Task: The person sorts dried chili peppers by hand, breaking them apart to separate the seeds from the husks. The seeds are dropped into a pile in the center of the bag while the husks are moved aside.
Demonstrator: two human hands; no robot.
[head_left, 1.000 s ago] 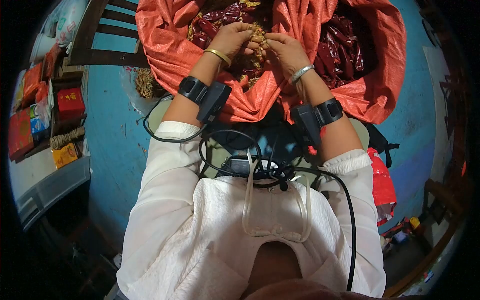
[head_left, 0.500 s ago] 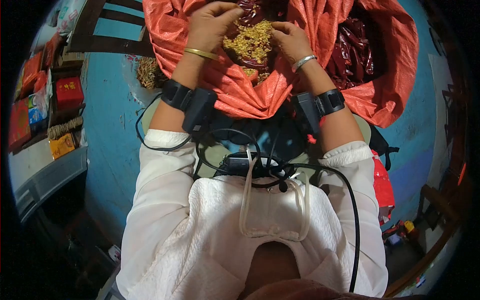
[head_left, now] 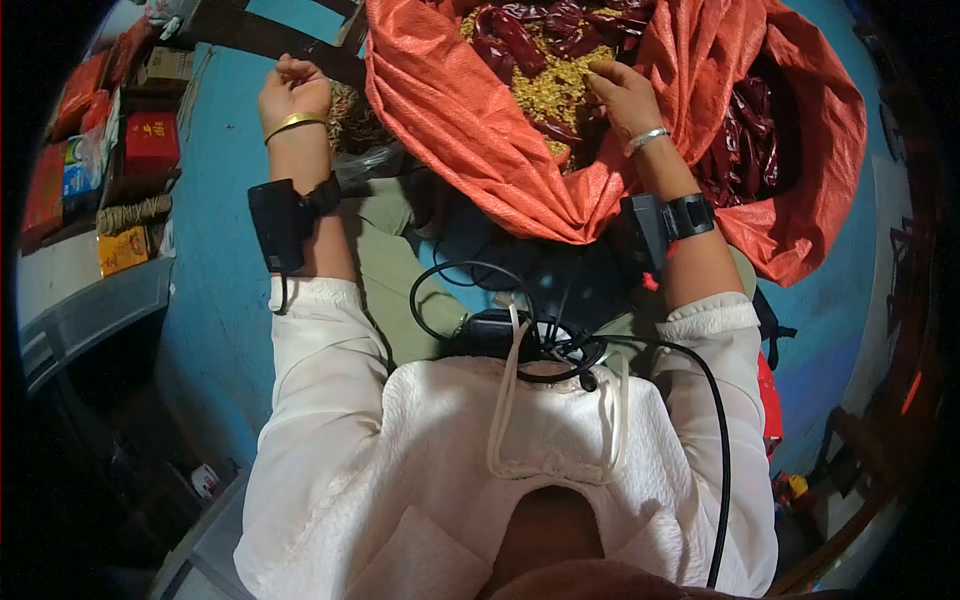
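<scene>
My left hand [head_left: 296, 90] is held out to the left of the near sack, its fingers curled closed. Whatever may be in it is hidden. Just right of it, a clear plastic bag holds dried brown stems [head_left: 350, 118]. My right hand [head_left: 627, 97] hovers at the right side of the open orange woven sack [head_left: 500, 150], fingertips pinched together over yellow seeds [head_left: 550, 88]. I cannot make out anything between them. Dark red dried chilies [head_left: 508, 45] lie among and behind the seeds.
A second orange sack [head_left: 835, 130] with dried chilies [head_left: 745, 135] stands at the right. A dark wooden chair [head_left: 270, 35] is at the upper left. Shelves hold a red box [head_left: 150, 143] and other packages. A black cable [head_left: 715, 420] runs along my right side.
My left hand has moved from over the sack out to the left, beside the bag of stems. My right hand stays over the seeds. The view has shifted, so the sacks appear farther right.
</scene>
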